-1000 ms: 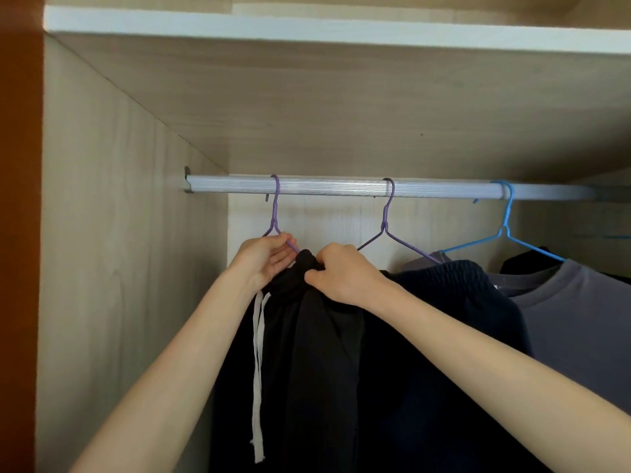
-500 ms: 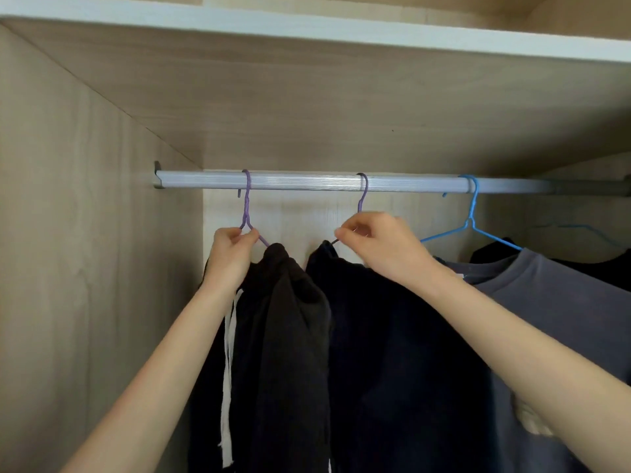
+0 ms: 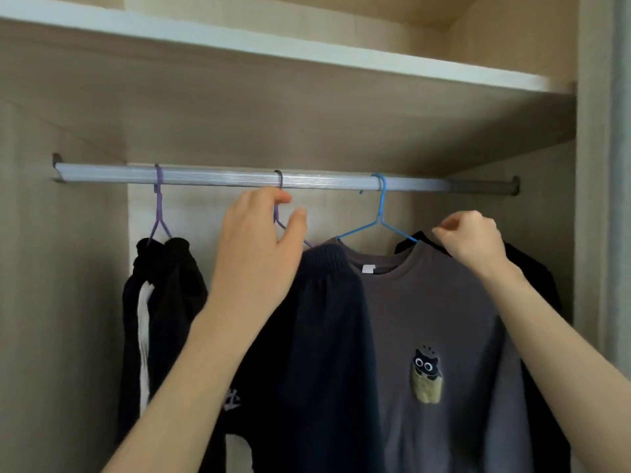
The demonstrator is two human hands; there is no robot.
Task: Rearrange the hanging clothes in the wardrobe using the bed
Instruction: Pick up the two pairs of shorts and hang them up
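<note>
A: Where do things stand?

B: Early, by my reading. All the clothes in view hang on the rail [image 3: 239, 180]. Nothing is off it, and the bed is not in view.

A: What hangs there?

B: From the left: black pants [image 3: 164, 302] on a purple hanger [image 3: 158, 213], well apart from the rest. Then navy pants [image 3: 317, 336] on a second hanger [image 3: 279, 186], and a grey shirt [image 3: 433, 319] with a cat patch on a blue hanger [image 3: 379, 220], overlapping the navy pants at its left edge. A black garment [image 3: 536, 271] sits behind the shirt on the right; its hanger is hidden.

A: And the hands?

B: The left hand [image 3: 256, 254] is up at the second hanger's neck, just under the rail, with thumb and fingers curled around the wire but parted. I cannot tell if they grip it yet. The right hand [image 3: 473, 238] is clenched, pinching something at the shirt's right shoulder. Whether that is the blue hanger's arm, the shirt or the black garment behind it, I cannot tell.

A: So what is left?

B: Nearly all of it, I judge: lift the hangers off, lay the clothes on the bed, then rehang them in the new order.
</note>
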